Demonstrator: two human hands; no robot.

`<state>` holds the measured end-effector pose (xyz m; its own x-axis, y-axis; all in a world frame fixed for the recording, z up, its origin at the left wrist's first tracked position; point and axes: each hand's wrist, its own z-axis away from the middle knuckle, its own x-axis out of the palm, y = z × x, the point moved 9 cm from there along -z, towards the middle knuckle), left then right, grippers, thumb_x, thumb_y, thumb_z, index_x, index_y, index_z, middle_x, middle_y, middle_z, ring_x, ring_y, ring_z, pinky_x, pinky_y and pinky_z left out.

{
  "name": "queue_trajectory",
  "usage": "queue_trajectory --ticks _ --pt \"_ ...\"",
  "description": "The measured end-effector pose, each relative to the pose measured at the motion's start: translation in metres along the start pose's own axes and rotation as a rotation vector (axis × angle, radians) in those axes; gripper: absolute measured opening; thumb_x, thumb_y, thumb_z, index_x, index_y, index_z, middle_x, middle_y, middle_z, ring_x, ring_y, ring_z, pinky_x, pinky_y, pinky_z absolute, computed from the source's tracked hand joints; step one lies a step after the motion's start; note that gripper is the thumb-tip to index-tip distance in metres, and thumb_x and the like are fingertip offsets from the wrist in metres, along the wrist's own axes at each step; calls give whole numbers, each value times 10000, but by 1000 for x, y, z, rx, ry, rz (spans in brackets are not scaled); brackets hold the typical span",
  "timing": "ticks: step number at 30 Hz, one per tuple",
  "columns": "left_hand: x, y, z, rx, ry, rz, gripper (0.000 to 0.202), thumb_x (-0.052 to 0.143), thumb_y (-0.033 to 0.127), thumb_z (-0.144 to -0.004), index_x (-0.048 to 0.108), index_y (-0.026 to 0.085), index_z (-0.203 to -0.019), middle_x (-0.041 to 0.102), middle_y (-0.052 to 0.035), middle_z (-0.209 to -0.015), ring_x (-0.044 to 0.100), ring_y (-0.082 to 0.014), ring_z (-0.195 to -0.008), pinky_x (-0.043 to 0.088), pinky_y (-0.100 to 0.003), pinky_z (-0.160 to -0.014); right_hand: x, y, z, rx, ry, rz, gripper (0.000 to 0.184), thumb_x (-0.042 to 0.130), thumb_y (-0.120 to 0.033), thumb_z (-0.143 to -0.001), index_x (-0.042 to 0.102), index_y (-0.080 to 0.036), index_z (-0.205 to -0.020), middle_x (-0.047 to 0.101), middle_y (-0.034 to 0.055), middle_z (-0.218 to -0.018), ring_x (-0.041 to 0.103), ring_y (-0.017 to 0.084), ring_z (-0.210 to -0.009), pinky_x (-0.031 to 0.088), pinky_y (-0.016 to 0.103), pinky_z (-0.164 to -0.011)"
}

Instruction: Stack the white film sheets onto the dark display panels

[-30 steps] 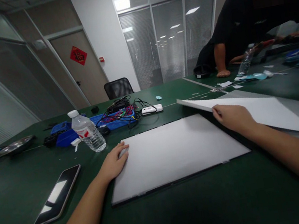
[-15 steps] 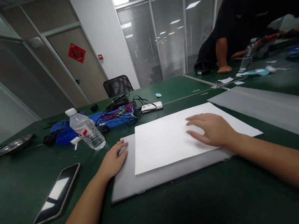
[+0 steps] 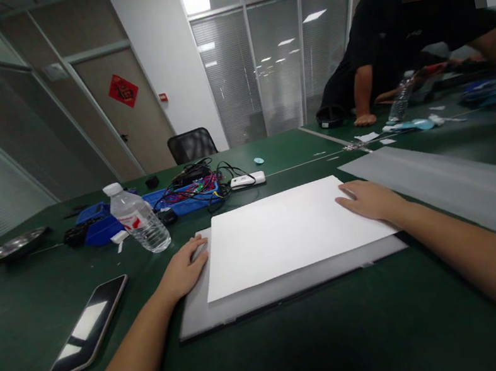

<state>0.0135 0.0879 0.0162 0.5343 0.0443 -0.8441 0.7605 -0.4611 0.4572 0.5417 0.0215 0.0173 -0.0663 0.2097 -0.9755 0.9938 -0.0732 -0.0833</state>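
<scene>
A white sheet lies on top of a grey, dark-edged flat panel, set slightly askew so that a strip of the panel shows at the left and along the front. At the panel's left edge rests my left hand, fingers stretched out and close to the sheet's left side. My right hand is at the sheet's right edge, its fingers apart and the fingertips on or just at that edge. The right end of the panel is partly covered by the sheet and my right forearm.
A phone and a water bottle are on the left. Behind them sits a blue tray with tangled cables. A translucent grey sheet lies at the right. Across the table, a person in black leans on one hand.
My right hand has moved right, from above the sheet to its right edge. The sheet has shifted slightly left on the panel. My left hand stays at the panel's left edge.
</scene>
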Motion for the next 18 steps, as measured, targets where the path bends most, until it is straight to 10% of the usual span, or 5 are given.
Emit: queue_trajectory --ticks 10,18 --pt "0 -8 -1 -22 28 -34 765 539 683 -885 670 122 -1388 497 -216 -1610 500 -369 -1476 344 -522 -1251 -4 -54 19 -71 -21 -5 723 321 -607 -1023 585 -109 -1476 577 198 -1474 574 346 -1308 460 500 -1121" --pt "4 -9 0 -44 -33 -28 768 561 600 -868 621 99 -1447 386 -223 -1673 404 -372 -1535 286 -531 -1272 -9 -41 11 -26 23 -14 761 362 -649 -996 537 -116 -1511 538 192 -1517 528 355 -1364 434 504 -1150"
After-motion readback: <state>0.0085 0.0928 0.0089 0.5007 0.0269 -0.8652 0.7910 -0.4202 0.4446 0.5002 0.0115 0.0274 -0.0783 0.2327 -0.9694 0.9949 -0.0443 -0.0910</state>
